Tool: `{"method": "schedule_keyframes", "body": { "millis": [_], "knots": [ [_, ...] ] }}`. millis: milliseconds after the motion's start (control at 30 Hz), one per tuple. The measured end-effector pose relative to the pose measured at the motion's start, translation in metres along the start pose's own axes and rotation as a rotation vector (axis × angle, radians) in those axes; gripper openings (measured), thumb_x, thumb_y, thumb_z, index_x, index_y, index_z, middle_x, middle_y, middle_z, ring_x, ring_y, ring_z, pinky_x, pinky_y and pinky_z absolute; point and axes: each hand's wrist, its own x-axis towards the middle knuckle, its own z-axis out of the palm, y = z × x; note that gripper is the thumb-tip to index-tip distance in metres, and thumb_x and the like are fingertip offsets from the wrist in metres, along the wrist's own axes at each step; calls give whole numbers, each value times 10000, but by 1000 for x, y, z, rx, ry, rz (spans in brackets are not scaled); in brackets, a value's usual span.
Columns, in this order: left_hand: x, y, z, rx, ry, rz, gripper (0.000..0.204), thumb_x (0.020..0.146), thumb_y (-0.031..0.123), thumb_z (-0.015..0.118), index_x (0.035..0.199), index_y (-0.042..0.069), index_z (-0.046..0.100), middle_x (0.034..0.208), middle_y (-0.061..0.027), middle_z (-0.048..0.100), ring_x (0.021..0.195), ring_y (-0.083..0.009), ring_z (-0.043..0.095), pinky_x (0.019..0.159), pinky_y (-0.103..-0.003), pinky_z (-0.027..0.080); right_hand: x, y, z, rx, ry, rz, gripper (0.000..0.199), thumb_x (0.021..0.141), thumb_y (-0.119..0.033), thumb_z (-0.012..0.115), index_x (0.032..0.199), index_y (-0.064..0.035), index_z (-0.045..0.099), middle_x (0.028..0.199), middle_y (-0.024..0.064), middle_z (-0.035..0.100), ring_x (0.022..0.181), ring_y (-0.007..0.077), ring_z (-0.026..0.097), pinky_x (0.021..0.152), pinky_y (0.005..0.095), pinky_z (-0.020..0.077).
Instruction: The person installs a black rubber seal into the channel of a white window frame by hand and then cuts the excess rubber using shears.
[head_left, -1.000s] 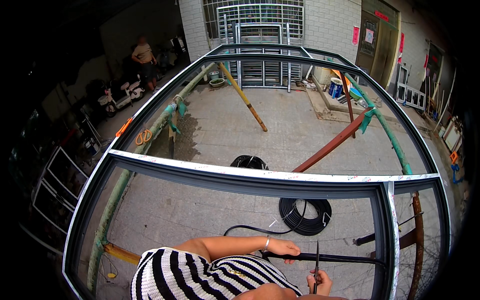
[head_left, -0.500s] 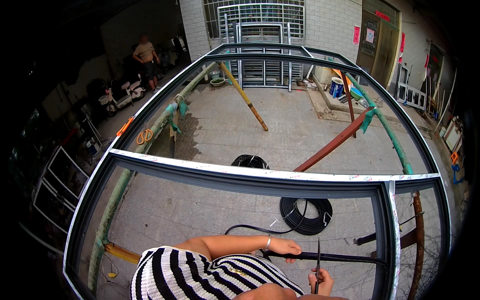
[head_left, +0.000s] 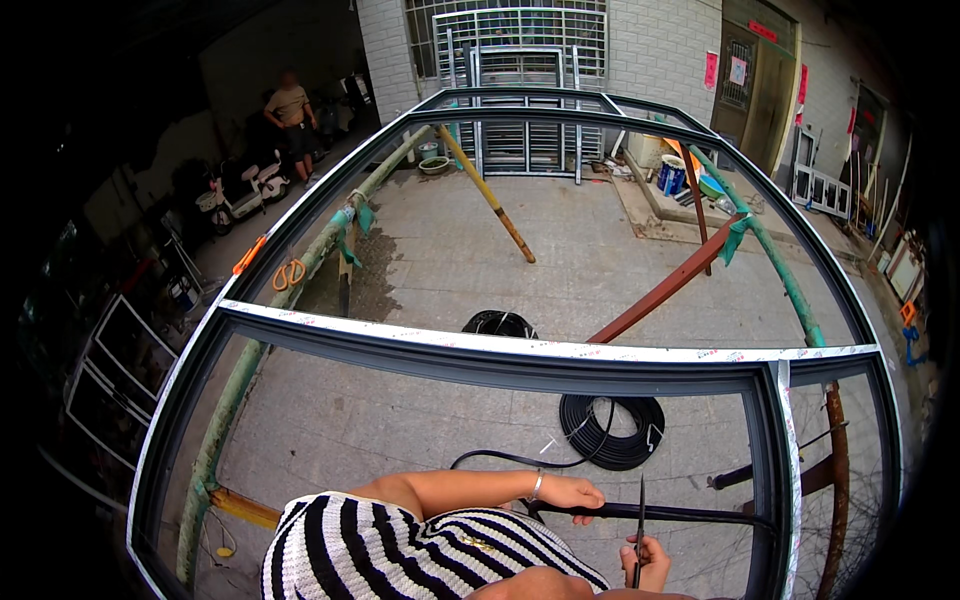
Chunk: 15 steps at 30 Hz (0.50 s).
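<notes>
My left hand (head_left: 572,494), with a bracelet at the wrist, is closed round a black rubber strip (head_left: 700,515). From there the strip runs right to the inner edge of the large window frame (head_left: 500,355). Close below the strip, my right hand (head_left: 652,562) grips a dark thin-bladed tool (head_left: 641,505), its point upward. The blade crosses the strip in view; whether it touches cannot be told. On the floor beyond my hands lies a coil of black strip (head_left: 578,432), with a loose length trailing left toward my body.
Green pipe supports (head_left: 228,400) and a rusty red bar (head_left: 670,280) stand under the frame. Orange-handled scissors (head_left: 290,273) rest at its left side. Another black coil (head_left: 498,324) lies farther off. A person (head_left: 291,115) stands by a scooter (head_left: 240,190) at far left.
My right hand and the thin-bladed tool have shifted very slightly to the right. My left hand stays on the strip.
</notes>
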Motion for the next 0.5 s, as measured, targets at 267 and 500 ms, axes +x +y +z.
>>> {"method": "schedule_keyframes", "body": {
  "millis": [267, 500],
  "knots": [
    [2, -3, 1, 1, 14, -5, 436, 1117, 347, 412, 942, 12, 630, 852, -51, 678, 744, -146, 636, 728, -316, 534, 0, 16, -3, 16, -12, -20, 202, 897, -61, 737, 1078, -8, 665, 645, -37, 588, 557, 37, 539, 520, 214, 415],
    [2, -9, 3, -20, 5, 11, 436, 1116, 348, 417, 939, 15, 635, 854, -50, 678, 741, -144, 629, 725, -316, 529, -4, 11, -2, 12, -15, 5, 202, 898, -72, 741, 1075, -12, 665, 643, -43, 581, 556, 35, 535, 518, 212, 409]
  ]
}}
